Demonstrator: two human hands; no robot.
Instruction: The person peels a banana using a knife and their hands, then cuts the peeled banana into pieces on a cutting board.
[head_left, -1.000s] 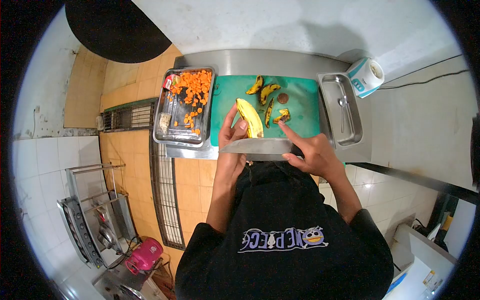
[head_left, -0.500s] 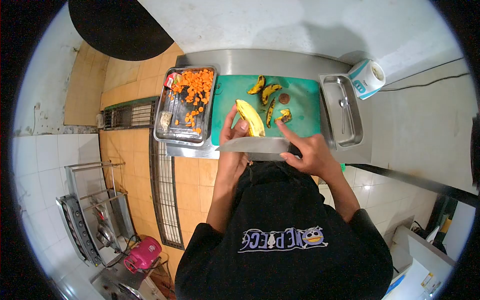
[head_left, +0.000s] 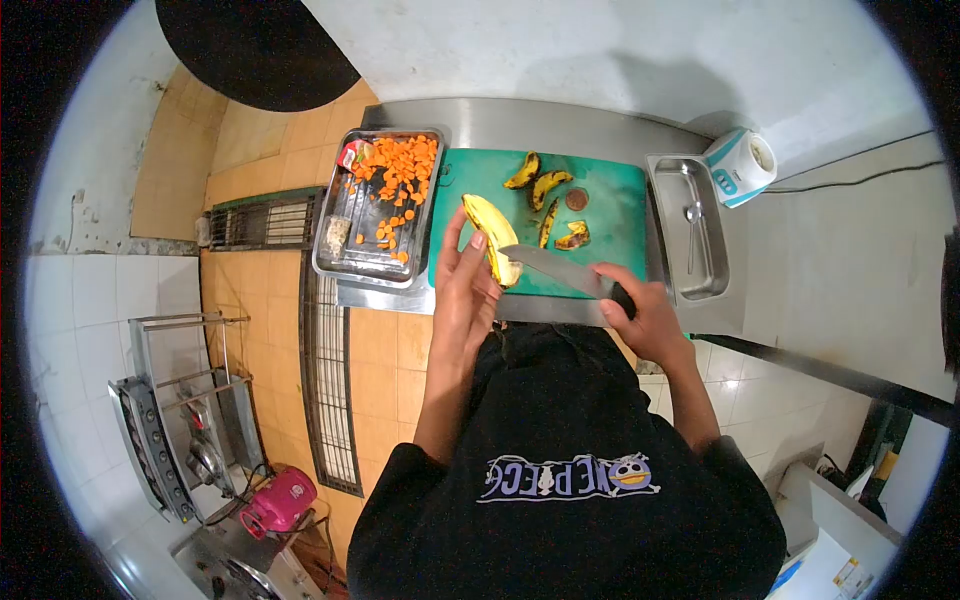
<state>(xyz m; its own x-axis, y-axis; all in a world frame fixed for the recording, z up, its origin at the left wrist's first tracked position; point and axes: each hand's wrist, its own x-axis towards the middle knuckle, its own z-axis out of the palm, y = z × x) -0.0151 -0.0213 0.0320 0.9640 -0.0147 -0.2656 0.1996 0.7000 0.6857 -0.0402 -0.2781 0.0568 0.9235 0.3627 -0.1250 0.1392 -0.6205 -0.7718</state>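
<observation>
My left hand (head_left: 468,272) holds a partly peeled banana (head_left: 490,232) upright over the left part of the green cutting board (head_left: 610,265). In my right hand (head_left: 640,312) is a knife (head_left: 560,270), gripped by its black handle, with the blade pointing left and its tip at the banana's side. Beyond my hands, on the board, lie dark-spotted yellow peel pieces (head_left: 547,188), a thin peel strip (head_left: 548,222), a small peel piece (head_left: 573,236) and a round brown item (head_left: 577,198).
Left of the board, a metal tray (head_left: 322,235) holds sliced carrots (head_left: 400,160), a red packet (head_left: 352,153) and a small pale bag (head_left: 337,233). To the right are a metal basin (head_left: 715,265) with a spoon (head_left: 691,240) in it and a white-and-teal roll (head_left: 740,166).
The knife has swung from lying level across the board's near edge to a slant, its tip now against the banana. My right index finger has curled in from its stretched pose.
</observation>
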